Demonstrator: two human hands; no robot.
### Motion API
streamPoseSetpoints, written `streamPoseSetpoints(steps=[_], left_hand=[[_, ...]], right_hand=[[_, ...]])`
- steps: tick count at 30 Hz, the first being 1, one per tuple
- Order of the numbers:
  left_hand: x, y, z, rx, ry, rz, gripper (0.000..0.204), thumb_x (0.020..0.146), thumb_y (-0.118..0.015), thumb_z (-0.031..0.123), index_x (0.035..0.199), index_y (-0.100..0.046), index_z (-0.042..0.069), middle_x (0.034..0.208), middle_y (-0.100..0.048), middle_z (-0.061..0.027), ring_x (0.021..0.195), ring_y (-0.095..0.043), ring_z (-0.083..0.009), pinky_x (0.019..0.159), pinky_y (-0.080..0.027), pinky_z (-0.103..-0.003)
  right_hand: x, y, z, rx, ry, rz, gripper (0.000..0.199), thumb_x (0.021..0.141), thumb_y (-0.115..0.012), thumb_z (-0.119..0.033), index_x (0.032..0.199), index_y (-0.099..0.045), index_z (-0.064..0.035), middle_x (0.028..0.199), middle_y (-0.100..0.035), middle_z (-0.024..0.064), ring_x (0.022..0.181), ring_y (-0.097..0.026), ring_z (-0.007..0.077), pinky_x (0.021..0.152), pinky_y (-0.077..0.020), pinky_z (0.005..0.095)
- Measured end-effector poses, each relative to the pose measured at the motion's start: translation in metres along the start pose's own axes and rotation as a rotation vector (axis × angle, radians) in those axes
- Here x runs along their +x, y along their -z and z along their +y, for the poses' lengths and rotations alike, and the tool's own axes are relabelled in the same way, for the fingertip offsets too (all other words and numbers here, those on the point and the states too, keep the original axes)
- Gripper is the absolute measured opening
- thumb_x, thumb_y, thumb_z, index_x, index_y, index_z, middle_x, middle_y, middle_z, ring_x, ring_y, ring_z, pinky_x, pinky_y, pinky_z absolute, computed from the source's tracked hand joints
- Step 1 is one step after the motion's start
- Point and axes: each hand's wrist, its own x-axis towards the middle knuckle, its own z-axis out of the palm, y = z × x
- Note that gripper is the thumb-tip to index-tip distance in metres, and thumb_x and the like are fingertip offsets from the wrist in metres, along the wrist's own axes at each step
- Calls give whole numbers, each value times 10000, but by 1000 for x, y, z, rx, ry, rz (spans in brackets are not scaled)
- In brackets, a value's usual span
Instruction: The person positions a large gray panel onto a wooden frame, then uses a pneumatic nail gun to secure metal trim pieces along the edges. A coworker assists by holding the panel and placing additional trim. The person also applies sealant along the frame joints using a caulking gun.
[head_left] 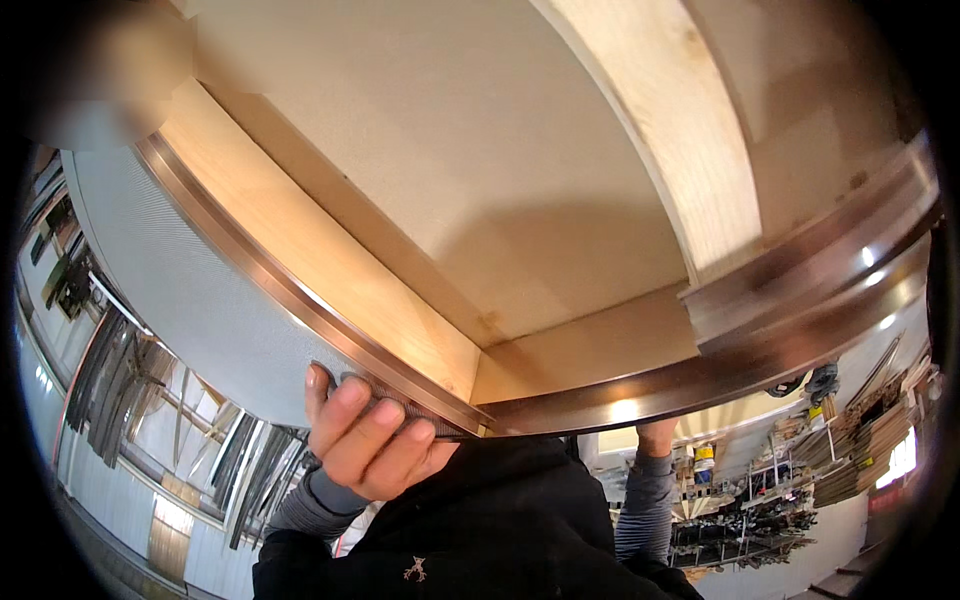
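A large panel (530,150) fills the upper view, with a tan flat board inside a pale wood frame. Shiny copper-brown metal strips (340,335) edge it and meet at a corner low in the middle. Along its left side runs a grey, finely textured face (190,280). My left hand (370,430) is closed around the edge near that corner, its fingers curled over the grey face. Under the brown lower edge, to the right, shows my right hand (655,438); the panel hides its fingers.
A pale wood crosspiece (690,130) spans the panel. Far behind, long dark strips (110,380) stand at the left. Crowded shelves (750,510) and stacked boards (860,440) are at the right. A blurred patch covers the upper left.
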Motion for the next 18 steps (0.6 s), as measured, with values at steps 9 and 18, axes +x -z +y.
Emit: streamPoseSetpoints(steps=[9,18], left_hand=[[54,40,-42,60,-124,-403,779,841,-792,734,1407,-613,230,1472,-532,-39,1497,-421,-381,1282,-221,-746],[100,53,-88,-194,-318,-279,499,782,-881,428,1173,-725,161,1279,-630,-41,1297,-558,-293,1214,-434,-558]], right_hand=[[-16,148,-130,341,-356,-254,257,1032,-677,-238,1208,-719,-55,1081,-735,103,1055,-692,260,972,-547,422],[-34,285,-354,408,255,-365,559,811,-851,-219,1301,-692,0,1051,-780,165,980,-785,310,903,-604,398]])
